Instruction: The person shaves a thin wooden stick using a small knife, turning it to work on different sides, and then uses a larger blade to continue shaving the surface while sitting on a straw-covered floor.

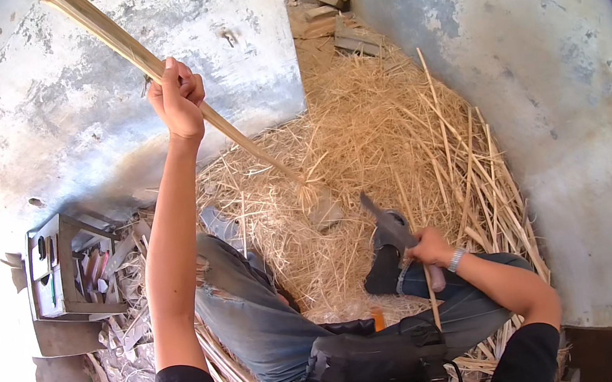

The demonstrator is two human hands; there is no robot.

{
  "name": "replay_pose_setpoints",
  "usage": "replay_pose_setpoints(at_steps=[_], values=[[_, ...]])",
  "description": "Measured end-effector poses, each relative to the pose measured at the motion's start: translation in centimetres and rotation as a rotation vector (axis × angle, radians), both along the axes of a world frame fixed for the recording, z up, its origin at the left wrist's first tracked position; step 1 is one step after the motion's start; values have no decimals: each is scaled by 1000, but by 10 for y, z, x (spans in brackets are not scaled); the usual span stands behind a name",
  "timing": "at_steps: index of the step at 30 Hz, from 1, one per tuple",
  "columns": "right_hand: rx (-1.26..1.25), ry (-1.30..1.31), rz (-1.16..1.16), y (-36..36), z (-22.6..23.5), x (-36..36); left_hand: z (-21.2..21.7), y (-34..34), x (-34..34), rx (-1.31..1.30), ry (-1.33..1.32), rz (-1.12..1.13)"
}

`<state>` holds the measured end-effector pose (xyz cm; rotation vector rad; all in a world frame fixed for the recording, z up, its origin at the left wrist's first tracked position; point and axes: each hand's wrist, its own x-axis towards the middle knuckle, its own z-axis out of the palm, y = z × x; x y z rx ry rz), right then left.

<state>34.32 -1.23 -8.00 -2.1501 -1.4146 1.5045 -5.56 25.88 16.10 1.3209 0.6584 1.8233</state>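
Note:
My left hand (179, 103) is raised at the upper left, its fingers wrapped round a long pale pole (253, 147) that looks like split bamboo. The pole slants from the top left down to the middle, where its frayed lower end meets a small greyish block (325, 213) among shavings. At the lower right my right hand (431, 247) is closed on a broad-bladed chopping knife (396, 229). Its dark blade points up and left, apart from the pole, and the butt of the handle shows below my hand. A watch band sits on my right wrist.
Pale shavings (382, 118) cover the floor, with long thin strips (491, 196) along the right wall. A small wooden cabinet (58, 265) with things inside stands at the left. Wood pieces (326, 0) lie in the far corner. My bent legs (252, 308) frame the working spot.

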Motion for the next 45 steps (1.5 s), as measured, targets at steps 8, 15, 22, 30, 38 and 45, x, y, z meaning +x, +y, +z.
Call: replay_pose_setpoints(at_steps=[8,15,22,30,38,45], values=[[231,324,-322,33,150,62,0,6,-11,-7,-19,-133],[292,-392,266,33,238,143,5,14,8,8,14,-126],[298,-1209,681,-2,213,259,3,21,7,14,-52,-119],[617,-1376,162,-16,172,254,4,23,8,-34,20,-190],[640,310,-120,34,107,-31,8,16,29,-7,81,-268],[642,142,-124,76,-66,-189,10,9,34,4,61,-229]])
